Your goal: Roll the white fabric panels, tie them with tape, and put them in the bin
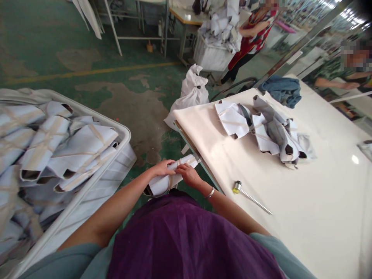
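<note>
At the left edge of the table, in front of my purple apron (174,236), I hold a white bundle (161,184) bound with a beige strip. My left hand (163,168) grips its upper side, thumb and fingers bent over it. Close beside it, my right hand (190,175) has its fingers curled onto the strip, with a bracelet at the wrist. The bundle's far end reaches the table's edge. On the tabletop to the right lies a small mallet (252,198) with a metal handle and a yellow face.
Left stands a white bin (128,133) piled with similar tied bundles (84,149). More white bundles (267,130) and blue denim (281,90) lie on the cream table (308,205). A tied white sack (193,89) stands on the floor. Two people work farther off.
</note>
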`<action>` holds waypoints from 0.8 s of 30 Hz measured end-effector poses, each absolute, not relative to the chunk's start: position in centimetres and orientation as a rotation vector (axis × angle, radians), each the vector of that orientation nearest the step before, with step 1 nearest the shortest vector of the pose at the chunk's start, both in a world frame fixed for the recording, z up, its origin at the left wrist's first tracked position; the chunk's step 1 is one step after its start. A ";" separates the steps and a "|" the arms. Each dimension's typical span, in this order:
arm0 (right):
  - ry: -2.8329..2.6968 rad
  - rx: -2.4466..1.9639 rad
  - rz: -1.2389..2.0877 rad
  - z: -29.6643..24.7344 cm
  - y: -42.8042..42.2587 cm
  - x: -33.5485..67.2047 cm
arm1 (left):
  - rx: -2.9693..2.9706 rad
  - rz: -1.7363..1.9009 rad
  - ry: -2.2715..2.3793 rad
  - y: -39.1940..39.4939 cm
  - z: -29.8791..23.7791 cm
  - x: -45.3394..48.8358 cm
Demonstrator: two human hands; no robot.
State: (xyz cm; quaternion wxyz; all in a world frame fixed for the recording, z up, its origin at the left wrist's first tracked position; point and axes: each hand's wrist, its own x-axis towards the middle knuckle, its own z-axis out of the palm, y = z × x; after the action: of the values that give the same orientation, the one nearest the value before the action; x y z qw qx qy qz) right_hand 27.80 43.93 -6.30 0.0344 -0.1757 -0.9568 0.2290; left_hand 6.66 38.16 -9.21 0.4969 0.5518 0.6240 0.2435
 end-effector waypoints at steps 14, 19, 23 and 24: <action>-2.774 -0.808 0.818 -7.1 40.8 27.4 | 1.093 0.646 1.640 36.7 -9.1 7.4; -2.688 -0.686 0.950 -7.6 40.2 28.1 | 1.089 0.682 1.661 36.5 -9.3 7.8; -2.620 -0.879 0.912 -7.6 40.4 27.3 | 1.072 0.721 1.636 36.5 -9.9 7.9; -2.636 -0.917 0.889 -7.6 40.3 27.0 | 1.072 0.727 1.630 36.4 -10.0 7.9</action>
State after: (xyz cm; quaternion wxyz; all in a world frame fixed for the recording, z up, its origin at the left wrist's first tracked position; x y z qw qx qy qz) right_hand 26.99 40.35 -7.58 0.1061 -0.3112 -0.8949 0.3018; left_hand 7.88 36.45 -9.99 0.5052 0.4445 0.6755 0.3015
